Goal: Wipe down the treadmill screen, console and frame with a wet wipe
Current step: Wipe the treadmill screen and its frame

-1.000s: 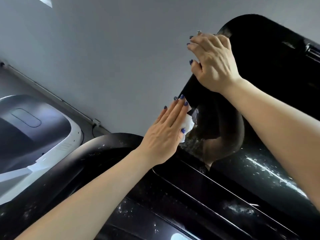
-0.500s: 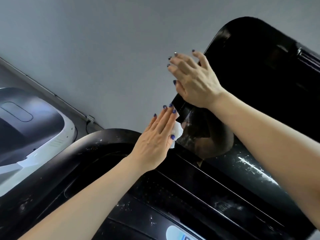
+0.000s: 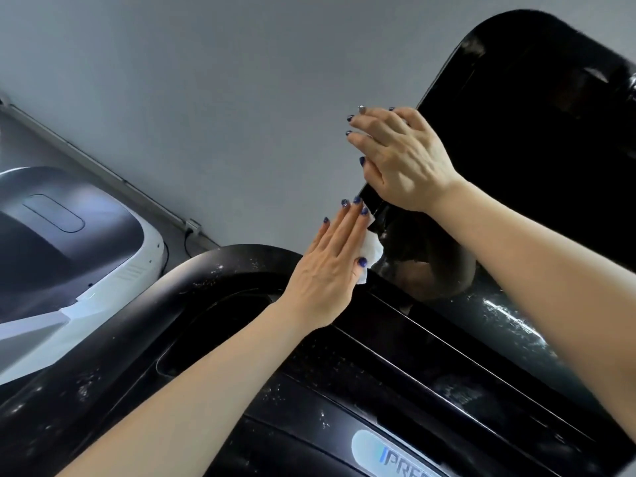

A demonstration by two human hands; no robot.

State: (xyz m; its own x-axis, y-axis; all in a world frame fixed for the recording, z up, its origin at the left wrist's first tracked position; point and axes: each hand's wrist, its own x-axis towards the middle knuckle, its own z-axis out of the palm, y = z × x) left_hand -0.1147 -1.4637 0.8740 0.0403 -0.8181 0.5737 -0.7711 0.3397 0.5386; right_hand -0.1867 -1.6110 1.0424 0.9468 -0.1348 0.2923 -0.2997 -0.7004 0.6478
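Nearest, along the bottom edge, a pale oval badge with blue lettering sits on the black console, whose glossy surface is speckled with pale flecks and streaks. Both bare forearms reach up across it from the lower corners.

Further up, the left hand lies flat, fingers straight and close together, pressing a white wipe against the lower left edge of the screen, just where the screen meets the console. Only a crumpled part of the wipe shows past the fingers and thumb; the rest is hidden under the palm. A curved black frame arcs away to the left below that hand, dusted with the same pale specks.

Just above, the right hand holds the screen's left edge, fingers curled over and round the rim and the thumb lying along the front face. The two hands are near each other, fingertips of the left almost meeting the heel of the right. The nails on both are dark blue.

Beyond, at the left, a white and dark grey machine stands on the floor by a grey wall, with a cable running along the foot of the wall.
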